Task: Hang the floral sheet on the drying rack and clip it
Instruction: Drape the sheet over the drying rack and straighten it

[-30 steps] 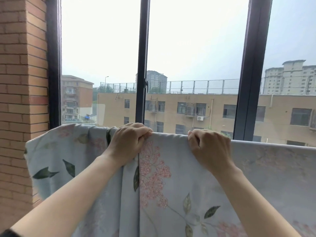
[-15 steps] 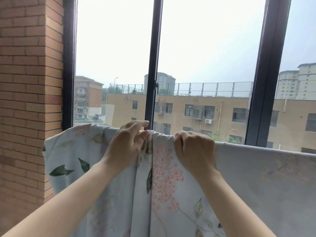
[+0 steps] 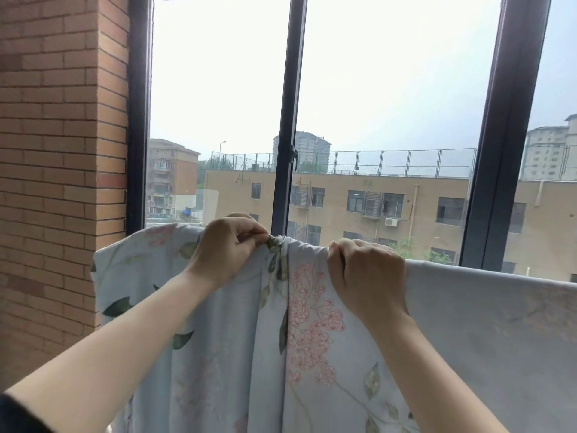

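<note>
Hands point(image 3: 299, 260) bunch soft, draped floral sheet point(image 3: 312, 323).

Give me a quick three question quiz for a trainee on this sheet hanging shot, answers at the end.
1. True or false: the right hand hangs free of the floral sheet.
2. What stands to the left of the sheet? A: brick wall. B: wardrobe. C: ladder.
3. Which hand pinches the bunched fabric at the sheet's top edge?
Key: 1 false, it grips the top edge. 2 A. 3 the left hand.
</note>
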The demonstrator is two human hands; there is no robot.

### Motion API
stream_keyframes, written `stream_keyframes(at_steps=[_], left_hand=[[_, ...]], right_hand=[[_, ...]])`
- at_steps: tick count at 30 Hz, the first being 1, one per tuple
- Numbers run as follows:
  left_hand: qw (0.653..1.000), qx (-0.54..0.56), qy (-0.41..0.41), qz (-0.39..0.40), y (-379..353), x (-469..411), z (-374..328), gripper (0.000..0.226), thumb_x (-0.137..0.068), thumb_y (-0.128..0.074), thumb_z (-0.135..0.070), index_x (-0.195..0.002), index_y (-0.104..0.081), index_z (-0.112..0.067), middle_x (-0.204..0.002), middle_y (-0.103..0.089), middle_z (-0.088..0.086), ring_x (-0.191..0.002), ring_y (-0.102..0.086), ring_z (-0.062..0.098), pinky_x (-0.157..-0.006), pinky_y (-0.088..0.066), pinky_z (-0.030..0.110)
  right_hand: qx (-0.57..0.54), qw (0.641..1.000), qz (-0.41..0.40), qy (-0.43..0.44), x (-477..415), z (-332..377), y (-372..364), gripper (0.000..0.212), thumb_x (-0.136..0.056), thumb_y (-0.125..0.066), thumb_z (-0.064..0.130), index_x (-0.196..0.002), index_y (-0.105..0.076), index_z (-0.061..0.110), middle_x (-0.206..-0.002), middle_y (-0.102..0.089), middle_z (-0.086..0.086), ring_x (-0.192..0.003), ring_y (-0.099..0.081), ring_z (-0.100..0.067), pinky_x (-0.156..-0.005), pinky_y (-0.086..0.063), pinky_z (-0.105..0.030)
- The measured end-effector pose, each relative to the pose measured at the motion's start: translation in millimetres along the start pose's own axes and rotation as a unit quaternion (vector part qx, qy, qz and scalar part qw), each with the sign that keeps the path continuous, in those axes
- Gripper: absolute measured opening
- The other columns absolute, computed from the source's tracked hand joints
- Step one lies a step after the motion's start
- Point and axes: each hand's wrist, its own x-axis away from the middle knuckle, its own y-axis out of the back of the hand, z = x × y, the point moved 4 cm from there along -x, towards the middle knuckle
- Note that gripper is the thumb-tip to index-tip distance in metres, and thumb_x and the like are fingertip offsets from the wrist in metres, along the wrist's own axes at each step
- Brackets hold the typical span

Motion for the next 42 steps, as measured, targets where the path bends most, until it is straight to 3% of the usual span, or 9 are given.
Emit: stream_keyframes(at_steps=[3, 6, 11, 17, 20, 23, 29, 34, 42], left_hand=[[0.999, -0.036, 0.012, -0.013, 8.3, 2.1, 7.1, 0.008, -0.082, -0.071, -0.005, -0.085, -0.075, -0.011, -0.082, -0.069, -0.003, -0.077, -0.062, 0.005, -0.071, -0.045, 0.008], [0.996, -0.077, 0.033, -0.026, 27.8, 3.9, 22.6, 0.007, -0.084, -0.069, -0.006, -0.087, -0.073, -0.01, -0.086, -0.069, 0.001, -0.082, -0.063, 0.016, -0.074, -0.044, 0.02], [0.992, -0.124, 0.031, -0.002, 39.1, 6.3, 25.7, 0.007, -0.088, -0.064, -0.008, -0.092, -0.07, -0.008, -0.091, -0.064, 0.001, -0.083, -0.059, 0.016, -0.073, -0.044, 0.022], [0.989, -0.103, -0.054, 0.096, 19.9, 13.3, -12.6, 0.041, -0.086, -0.067, -0.035, -0.124, -0.061, -0.021, -0.113, -0.058, -0.014, -0.104, -0.053, 0.004, -0.09, -0.043, 0.022], [0.989, -0.08, -0.071, 0.102, 6.1, 12.2, -15.9, 0.028, -0.086, -0.069, -0.022, -0.114, -0.069, -0.019, -0.106, -0.066, -0.01, -0.097, -0.059, 0.004, -0.089, -0.048, 0.022], [0.998, -0.023, -0.04, 0.051, 4.5, 12.1, -6.4, 0.014, -0.083, -0.071, -0.013, -0.096, -0.075, -0.019, -0.09, -0.069, -0.011, -0.088, -0.062, 0.001, -0.082, -0.051, 0.018], [0.998, -0.063, -0.026, 0.015, 12.3, 3.8, 4.0, 0.007, -0.084, -0.069, -0.006, -0.085, -0.074, -0.012, -0.077, -0.063, -0.009, -0.074, -0.058, 0.006, -0.07, -0.039, 0.001], [0.992, -0.121, -0.028, 0.007, 39.8, 5.0, 29.6, 0.006, -0.086, -0.066, -0.004, -0.083, -0.07, -0.008, -0.08, -0.066, 0.001, -0.078, -0.06, 0.016, -0.073, -0.048, 0.026], [0.987, -0.143, -0.047, 0.056, 49.7, -1.2, 42.3, 0.006, -0.088, -0.063, -0.005, -0.085, -0.067, -0.007, -0.083, -0.065, 0.003, -0.08, -0.061, 0.021, -0.078, -0.05, 0.038]], right_hand=[[0.003, 1.0, 0.003, 0.003, 1.3, -1.8, 2.1, 0.044, -0.095, -0.038, 0.033, -0.055, -0.053, 0.021, -0.048, -0.051, 0.006, -0.041, -0.034, -0.014, -0.047, -0.025, -0.023], [0.009, 1.0, 0.001, 0.006, 1.0, -1.1, 4.7, 0.044, -0.095, -0.037, 0.033, -0.055, -0.052, 0.021, -0.048, -0.051, 0.007, -0.041, -0.033, -0.012, -0.047, -0.023, -0.022], [0.005, 1.0, -0.004, 0.003, 0.6, 5.8, 6.3, 0.044, -0.094, -0.037, 0.032, -0.054, -0.051, 0.021, -0.047, -0.049, 0.007, -0.041, -0.031, -0.012, -0.048, -0.022, -0.022], [0.003, 1.0, -0.015, -0.004, 0.6, 6.0, 5.0, 0.044, -0.093, -0.036, 0.032, -0.054, -0.052, 0.02, -0.047, -0.051, 0.006, -0.042, -0.03, -0.013, -0.049, -0.023, -0.022], [0.003, 1.0, -0.013, -0.003, 0.4, 6.8, 5.5, 0.045, -0.093, -0.035, 0.032, -0.054, -0.053, 0.02, -0.047, -0.052, 0.006, -0.042, -0.031, -0.013, -0.048, -0.024, -0.022], [0.008, 1.0, -0.008, -0.001, 2.3, 4.0, 6.3, 0.045, -0.094, -0.036, 0.033, -0.055, -0.054, 0.02, -0.048, -0.053, 0.007, -0.042, -0.033, -0.013, -0.049, -0.025, -0.022], [0.003, 1.0, -0.002, 0.007, 3.1, 2.7, 8.8, 0.043, -0.094, -0.037, 0.033, -0.057, -0.055, 0.021, -0.05, -0.054, 0.007, -0.041, -0.046, -0.015, -0.05, -0.025, -0.022], [0.01, 1.0, 0.002, 0.014, 3.7, 5.7, 11.2, 0.043, -0.095, -0.036, 0.035, -0.061, -0.058, 0.022, -0.052, -0.056, 0.007, -0.042, -0.048, -0.014, -0.049, -0.024, -0.022], [0.005, 1.0, 0.025, 0.018, 0.2, 11.7, 10.6, 0.046, -0.096, -0.032, 0.036, -0.06, -0.058, 0.022, -0.051, -0.056, 0.007, -0.041, -0.048, -0.014, -0.046, -0.023, -0.021]])
